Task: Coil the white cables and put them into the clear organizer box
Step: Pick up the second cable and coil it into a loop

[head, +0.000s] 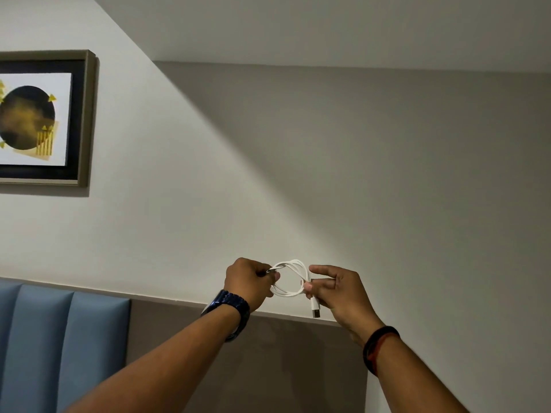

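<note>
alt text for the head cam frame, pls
Two raised hands hold a coiled white cable in front of a pale wall: the left hand grips one side of the loop, the right hand pinches the other, a USB plug dangling below. A framed picture hangs upper left; the organizer box is not in view.
</note>
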`<state>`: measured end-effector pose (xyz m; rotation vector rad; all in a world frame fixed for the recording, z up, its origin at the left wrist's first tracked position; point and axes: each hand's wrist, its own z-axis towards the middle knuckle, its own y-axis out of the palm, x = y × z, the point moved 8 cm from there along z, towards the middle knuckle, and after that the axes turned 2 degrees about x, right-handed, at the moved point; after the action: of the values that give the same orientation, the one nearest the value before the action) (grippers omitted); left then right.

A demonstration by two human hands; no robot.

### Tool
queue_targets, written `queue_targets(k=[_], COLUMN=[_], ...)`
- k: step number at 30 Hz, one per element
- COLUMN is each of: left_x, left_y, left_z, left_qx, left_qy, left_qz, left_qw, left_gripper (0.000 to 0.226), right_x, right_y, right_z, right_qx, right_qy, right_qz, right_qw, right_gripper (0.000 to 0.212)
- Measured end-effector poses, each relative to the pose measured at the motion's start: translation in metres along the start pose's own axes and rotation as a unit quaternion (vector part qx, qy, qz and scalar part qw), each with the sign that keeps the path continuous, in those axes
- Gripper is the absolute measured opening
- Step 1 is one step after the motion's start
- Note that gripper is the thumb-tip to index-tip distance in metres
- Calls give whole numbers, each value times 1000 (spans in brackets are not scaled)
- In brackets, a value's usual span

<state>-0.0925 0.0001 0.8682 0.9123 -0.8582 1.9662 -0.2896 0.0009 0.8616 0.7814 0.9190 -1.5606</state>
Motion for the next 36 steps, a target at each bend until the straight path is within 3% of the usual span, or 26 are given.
queue_targets(k=[5,8,16,21,24,29,33,36], left_x=[4,4,9,13,18,18,17,22], left_y=[-1,-1,9,10,13,11,8,10], left_z=[1,-2,-12,-15,-18,-17,-14,-16], left_qx=[-19,-26,-22,-11,-19,-20,-25,-34], left_qy=[4,7,20,43,63,68,63,77], left_qz=[-1,2,11,24,31,32,38,53], left_qw=[1000,1000,999,999,997,997,997,995], left_gripper=[10,5,15,14,18,19,14,11], right_x=[-18,-19,2,-4,-1,5,2,-5], right_y=[-5,-11,-4,-4,-7,4,18,26], right_z=[-3,-1,0,-5,-8,-13,-14,-15], right_qx=[48,84,102,106,113,42,-58,-66], right_qy=[-111,-111,21,38,71,167,166,136], right_qz=[-154,-176,-26,28,81,192,168,144], right_qw=[981,975,994,993,988,966,970,978], right_gripper=[9,10,16,7,18,18,22,12])
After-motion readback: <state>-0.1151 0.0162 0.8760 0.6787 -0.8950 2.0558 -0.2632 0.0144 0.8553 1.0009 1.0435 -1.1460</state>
